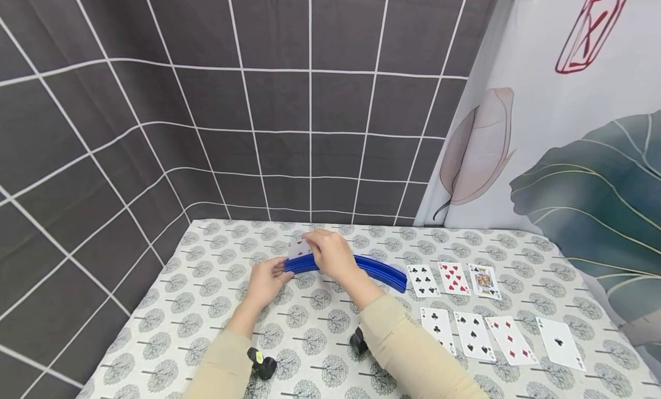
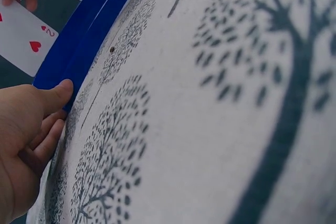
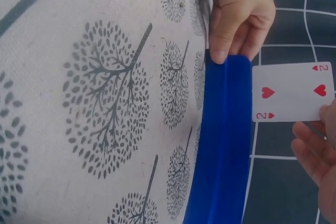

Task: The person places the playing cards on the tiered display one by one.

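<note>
A curved blue card holder (image 1: 382, 272) stands on the patterned cloth in front of me. My left hand (image 1: 265, 283) grips its left end between thumb and fingers; the left wrist view shows that thumb on the front face. Above the same end, my right hand (image 1: 333, 254) pinches a two of hearts (image 3: 294, 92) by its edge. In the right wrist view the card's opposite edge lies right at the rim of the holder, face toward me. No other card shows in the visible part of the holder.
Face-up playing cards lie in two rows at the right; the front row includes a three of clubs (image 1: 438, 329), a five of diamonds (image 1: 511, 340) and an ace of clubs (image 1: 560, 343). A dark tiled-pattern curtain (image 1: 341, 100) hangs behind the table. Black devices (image 1: 263, 364) sit by my wrists.
</note>
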The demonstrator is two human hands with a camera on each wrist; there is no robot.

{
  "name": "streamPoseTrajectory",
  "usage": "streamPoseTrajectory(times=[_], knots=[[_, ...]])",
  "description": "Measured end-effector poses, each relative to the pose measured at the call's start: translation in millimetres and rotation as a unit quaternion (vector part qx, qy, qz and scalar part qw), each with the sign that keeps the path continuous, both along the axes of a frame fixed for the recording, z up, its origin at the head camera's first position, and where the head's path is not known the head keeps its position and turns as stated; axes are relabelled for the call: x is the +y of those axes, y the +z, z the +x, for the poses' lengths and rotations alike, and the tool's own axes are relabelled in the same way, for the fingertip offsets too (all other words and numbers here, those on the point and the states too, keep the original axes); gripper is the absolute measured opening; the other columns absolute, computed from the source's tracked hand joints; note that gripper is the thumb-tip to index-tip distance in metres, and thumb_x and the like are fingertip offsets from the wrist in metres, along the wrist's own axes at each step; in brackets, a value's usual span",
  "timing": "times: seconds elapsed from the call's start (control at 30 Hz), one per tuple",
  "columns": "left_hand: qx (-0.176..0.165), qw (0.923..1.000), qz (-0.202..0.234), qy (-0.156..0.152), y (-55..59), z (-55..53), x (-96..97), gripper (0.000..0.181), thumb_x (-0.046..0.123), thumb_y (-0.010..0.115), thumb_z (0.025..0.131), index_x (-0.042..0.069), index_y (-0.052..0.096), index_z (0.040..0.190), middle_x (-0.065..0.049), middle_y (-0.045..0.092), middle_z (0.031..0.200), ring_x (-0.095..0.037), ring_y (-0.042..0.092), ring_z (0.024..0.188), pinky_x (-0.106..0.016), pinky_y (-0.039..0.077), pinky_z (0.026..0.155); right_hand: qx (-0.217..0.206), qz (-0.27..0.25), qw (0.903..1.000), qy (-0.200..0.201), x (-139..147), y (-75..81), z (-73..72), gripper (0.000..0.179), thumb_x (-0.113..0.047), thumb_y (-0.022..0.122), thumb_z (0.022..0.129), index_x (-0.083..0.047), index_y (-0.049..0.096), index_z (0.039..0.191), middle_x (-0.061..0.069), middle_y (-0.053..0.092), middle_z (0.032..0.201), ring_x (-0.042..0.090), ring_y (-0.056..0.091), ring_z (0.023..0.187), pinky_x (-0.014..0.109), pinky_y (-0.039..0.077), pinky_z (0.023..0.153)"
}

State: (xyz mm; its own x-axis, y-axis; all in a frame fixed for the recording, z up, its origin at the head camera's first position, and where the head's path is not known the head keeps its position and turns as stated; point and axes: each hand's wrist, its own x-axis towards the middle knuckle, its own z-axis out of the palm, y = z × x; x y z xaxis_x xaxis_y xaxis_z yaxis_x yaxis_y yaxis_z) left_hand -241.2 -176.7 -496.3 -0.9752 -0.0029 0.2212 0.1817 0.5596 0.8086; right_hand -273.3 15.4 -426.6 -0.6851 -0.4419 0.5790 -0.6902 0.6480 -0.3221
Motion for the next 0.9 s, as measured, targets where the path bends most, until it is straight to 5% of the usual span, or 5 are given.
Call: streamPoseTrajectory(times=[0.2, 0.47, 0.9], knots=[[-0.003, 1.0000, 0.000, 0.001, 1.1, 0.2, 0.9, 0.039, 0.002, 0.080, 0.085, -0.007, 0.068, 0.121, -0.025, 0.073, 0.107, -0.038, 0.072, 0.102, -0.040, 0.061, 0.091, -0.026, 0.036, 0.9990, -0.004, -0.2, -2.3, -1.4, 0.021, -0.006, 0.065, 0.098, -0.010, 0.075, 0.116, 0.006, 0.076, 0.108, 0.024, 0.073, 0.097, 0.033, 0.062, 0.088], [-0.003, 1.0000, -0.004, 0.002, -0.2, 0.3, 0.1, 0.043, 0.004, 0.080, 0.085, -0.010, 0.065, 0.124, -0.028, 0.071, 0.110, -0.039, 0.071, 0.103, -0.041, 0.061, 0.092, -0.084, 0.091, 0.9923, 0.011, 3.7, -3.4, 3.8, 0.042, -0.011, 0.061, 0.101, -0.013, 0.057, 0.144, 0.009, 0.070, 0.125, 0.029, 0.068, 0.112, 0.041, 0.059, 0.096], [-0.001, 1.0000, -0.005, 0.007, -4.4, 0.5, -0.4, 0.045, 0.003, 0.080, 0.085, -0.011, 0.064, 0.124, -0.029, 0.070, 0.111, -0.040, 0.071, 0.103, -0.042, 0.061, 0.092, -0.110, 0.057, 0.9924, 0.001, 24.5, 2.3, 15.3, 0.055, -0.019, 0.064, 0.101, -0.012, 0.045, 0.152, 0.014, 0.054, 0.147, 0.033, 0.052, 0.134, 0.048, 0.045, 0.113]])
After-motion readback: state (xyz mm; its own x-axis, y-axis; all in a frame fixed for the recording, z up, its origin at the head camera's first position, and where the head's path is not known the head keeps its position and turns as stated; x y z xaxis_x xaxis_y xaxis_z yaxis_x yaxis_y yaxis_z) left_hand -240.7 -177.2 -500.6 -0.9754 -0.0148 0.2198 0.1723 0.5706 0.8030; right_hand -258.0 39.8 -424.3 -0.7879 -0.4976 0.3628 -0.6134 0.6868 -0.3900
